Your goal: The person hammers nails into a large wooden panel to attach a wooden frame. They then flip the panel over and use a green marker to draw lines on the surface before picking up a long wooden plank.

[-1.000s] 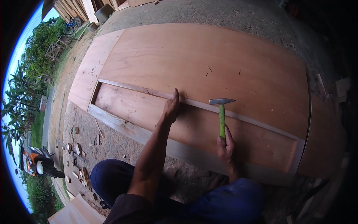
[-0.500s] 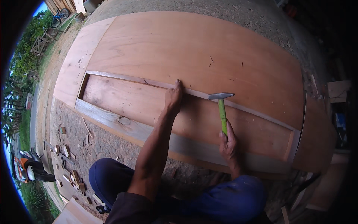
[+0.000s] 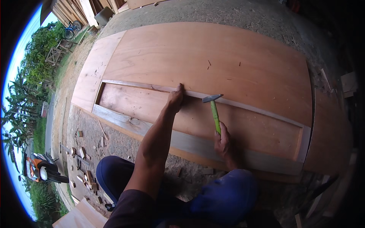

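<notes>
A long wooden frame lies on a broad plywood sheet point(image 3: 213, 49), with a thin far strip point(image 3: 258, 109) and a wider grey near board point(image 3: 182, 140). My left hand point(image 3: 176, 98) is closed on the far strip near its middle, one finger reaching over its far side; the other fingers are partly hidden. My right hand point(image 3: 223, 142) grips the lime-green handle of a hammer point(image 3: 215, 114). The hammer's grey metal head is over the far strip, a little right of my left hand; whether it touches the wood I cannot tell.
Several small nails point(image 3: 208, 64) lie scattered on the plywood. Wood offcuts point(image 3: 89, 178) litter the rough ground at the left. An orange motorcycle point(image 3: 42, 169) stands beyond them. Another plywood piece point(image 3: 329, 133) is at the right. My knees point(image 3: 228, 192) are close to the near board.
The whole view has shifted, the frame appearing slightly lower and more to the right at its left end. The hammer is nearer my left hand, which keeps its place on the strip.
</notes>
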A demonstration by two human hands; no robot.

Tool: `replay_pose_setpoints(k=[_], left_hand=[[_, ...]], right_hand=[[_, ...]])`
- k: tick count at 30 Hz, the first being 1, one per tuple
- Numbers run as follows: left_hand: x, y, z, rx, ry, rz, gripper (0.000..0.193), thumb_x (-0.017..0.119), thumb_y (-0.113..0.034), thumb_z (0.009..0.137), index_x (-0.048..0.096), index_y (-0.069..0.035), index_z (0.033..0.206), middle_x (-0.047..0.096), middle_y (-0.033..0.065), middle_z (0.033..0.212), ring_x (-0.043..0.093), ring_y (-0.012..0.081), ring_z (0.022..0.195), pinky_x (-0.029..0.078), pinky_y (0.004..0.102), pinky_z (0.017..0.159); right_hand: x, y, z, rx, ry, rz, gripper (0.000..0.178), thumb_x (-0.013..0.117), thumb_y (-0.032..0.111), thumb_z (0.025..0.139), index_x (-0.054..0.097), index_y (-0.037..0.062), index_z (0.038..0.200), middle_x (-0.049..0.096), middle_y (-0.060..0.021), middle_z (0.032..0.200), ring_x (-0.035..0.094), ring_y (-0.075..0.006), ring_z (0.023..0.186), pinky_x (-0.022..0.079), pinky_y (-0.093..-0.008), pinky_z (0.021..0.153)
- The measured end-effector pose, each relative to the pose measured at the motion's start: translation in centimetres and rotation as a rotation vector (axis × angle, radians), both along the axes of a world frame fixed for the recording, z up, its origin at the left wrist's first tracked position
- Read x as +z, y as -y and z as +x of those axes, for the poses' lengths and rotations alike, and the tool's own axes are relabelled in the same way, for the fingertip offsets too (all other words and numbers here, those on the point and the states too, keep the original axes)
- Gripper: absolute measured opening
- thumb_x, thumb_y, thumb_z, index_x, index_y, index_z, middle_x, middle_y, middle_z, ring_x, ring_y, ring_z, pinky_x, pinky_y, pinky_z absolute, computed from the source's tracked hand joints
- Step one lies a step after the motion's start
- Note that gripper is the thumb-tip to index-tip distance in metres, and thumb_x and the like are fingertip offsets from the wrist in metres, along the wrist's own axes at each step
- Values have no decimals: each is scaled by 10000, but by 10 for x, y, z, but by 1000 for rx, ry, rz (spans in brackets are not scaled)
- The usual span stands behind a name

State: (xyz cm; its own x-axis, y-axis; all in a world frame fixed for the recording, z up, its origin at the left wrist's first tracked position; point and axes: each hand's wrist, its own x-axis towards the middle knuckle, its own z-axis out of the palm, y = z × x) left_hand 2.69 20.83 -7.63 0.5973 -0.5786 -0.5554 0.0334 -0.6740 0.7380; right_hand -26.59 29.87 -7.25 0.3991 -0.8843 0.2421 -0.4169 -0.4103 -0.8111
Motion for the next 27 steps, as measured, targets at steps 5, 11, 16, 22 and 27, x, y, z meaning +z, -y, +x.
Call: replay_pose_setpoints(k=[5,11,16,22,27], left_hand=[[-15,-6,21,50,61,100,797,395,-667,981,653,74,1123,666,209,896,631,266,742,502,407,542],[7,4,-18,-58,-181,-76,559,413,-634,992,509,-132,766,348,-16,479,357,140,337,275,310,311],[27,-29,-9,71,-156,12,599,426,-684,964,484,-148,704,332,-21,462,313,120,328,219,301,291],[50,-14,-24,-48,-59,77,656,428,-684,965,396,-166,564,353,-7,446,332,119,330,222,309,301],[41,-5,-33,24,2,82,652,457,-641,978,455,-108,602,359,-9,465,374,126,361,264,317,326]], right_hand=[[28,0,1,-2,21,273,451,534,90,959,406,6,1382,656,-293,1011,668,-464,870,554,-495,741],[27,11,-26,16,-2,274,449,533,120,960,408,0,1374,658,-297,973,662,-470,842,542,-509,724],[33,-2,-19,117,44,367,457,535,131,967,409,-15,1381,656,-299,968,664,-470,833,541,-501,725],[16,-1,-25,59,155,430,466,539,101,972,407,-36,1397,642,-303,985,668,-456,841,541,-478,741],[9,-1,-25,86,223,451,438,469,92,1003,408,11,1429,602,-157,993,645,-223,787,541,-384,729]])
